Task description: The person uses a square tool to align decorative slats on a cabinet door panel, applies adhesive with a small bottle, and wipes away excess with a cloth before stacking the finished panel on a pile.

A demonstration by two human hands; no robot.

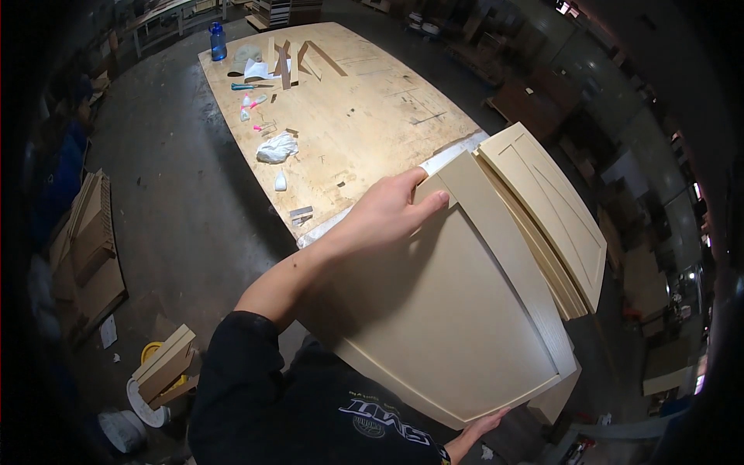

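Note:
A large cream cabinet door with a raised frame and recessed middle is held tilted in front of my body. My left hand grips its far edge, the thumb lying over the front face and the fingers hidden behind. At the near lower edge, my right hand is closed on the same door, only partly visible. Just beyond the door, to the right, lies a stack of similar cream doors. The near end of the wooden worktable is partly covered by the held door.
Along the table's left side lie a white crumpled cloth, a blue-handled tool and small scraps. Wood strips and a blue bottle are at the far end. A bucket with board offcuts stands on the floor at lower left.

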